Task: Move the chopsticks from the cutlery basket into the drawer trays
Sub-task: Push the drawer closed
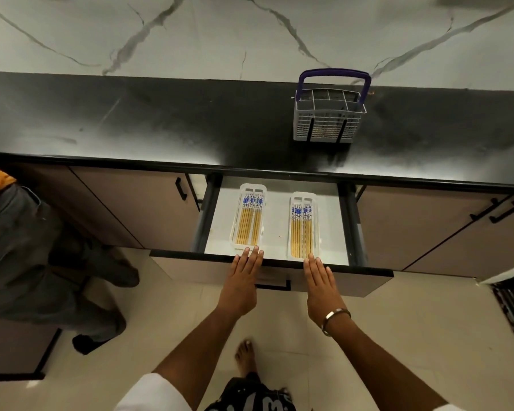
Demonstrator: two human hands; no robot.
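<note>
Left hand (244, 280): flat, palm down, fingers straight and pressed together, holding nothing; fingertips lie on the top edge of the drawer front, at the near end of the left tray. Forearm runs in from 6 o'clock, wrist straight.
Right hand (321, 281): same pose, flat and palm down, fingers straight and together, empty; fingertips lie on the drawer front's edge at the near end of the right tray. A metal bangle (336, 318) circles the wrist.
Drawer (276, 221): pulled open under the counter, white floor, dark front panel nearest the person.
Left tray (248, 218): white, long axis pointing toward 12 o'clock, lying in the left half of the drawer.
Right tray (304, 225): white, parallel to the left one, well apart from it, toward 3 o'clock.
Chopsticks (301, 229): yellow with blue-and-white tops, lying flat side by side in both trays, patterned ends toward 12 o'clock.
Basket (328, 114): grey wire with a purple handle, upright on the black counter (161, 123) at 1 o'clock of the drawer; whether any chopsticks are inside, I cannot tell.
Bystander (27, 247): legs in grey trousers at 9 o'clock, beside the cabinets.
</note>
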